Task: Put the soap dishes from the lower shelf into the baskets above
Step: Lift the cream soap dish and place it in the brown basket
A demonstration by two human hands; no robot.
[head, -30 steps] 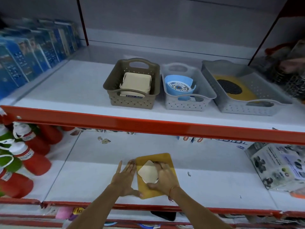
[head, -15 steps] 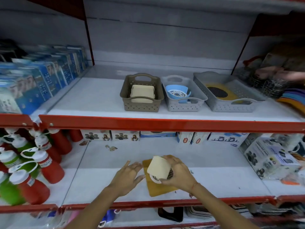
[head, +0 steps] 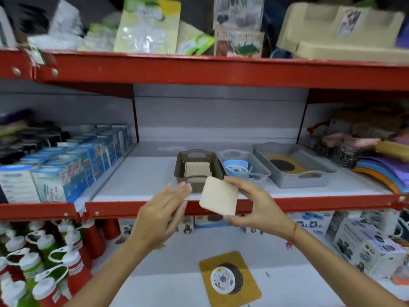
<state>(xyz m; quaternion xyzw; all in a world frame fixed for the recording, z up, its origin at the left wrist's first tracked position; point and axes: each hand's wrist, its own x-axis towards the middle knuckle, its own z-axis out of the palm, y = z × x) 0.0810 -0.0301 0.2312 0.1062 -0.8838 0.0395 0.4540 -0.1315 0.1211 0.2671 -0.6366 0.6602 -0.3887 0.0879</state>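
My right hand (head: 260, 204) holds a cream square soap dish (head: 219, 199) tilted in front of the red shelf edge, just below the brown basket (head: 180, 167). That basket has a similar cream dish (head: 197, 169) inside. My left hand (head: 161, 214) is open beside the held dish, fingers spread, touching nothing. On the lower shelf lies a yellow soap dish (head: 230, 278) with a round patterned piece on it. The small grey basket (head: 256, 169) holds a blue dish (head: 235, 168). The large grey basket (head: 309, 173) holds a yellow dish with a black disc.
Blue boxes (head: 66, 171) fill the middle shelf's left side. Coloured mats (head: 385, 171) and wire items sit at the right. Red and green bottles (head: 44, 269) crowd the lower left; printed boxes (head: 363, 242) stand lower right. Bare shelf lies left of the brown basket.
My right hand lifted the cream dish off the yellow one and raised it to the middle shelf's edge. My left hand rose alongside. The view tilted upward.
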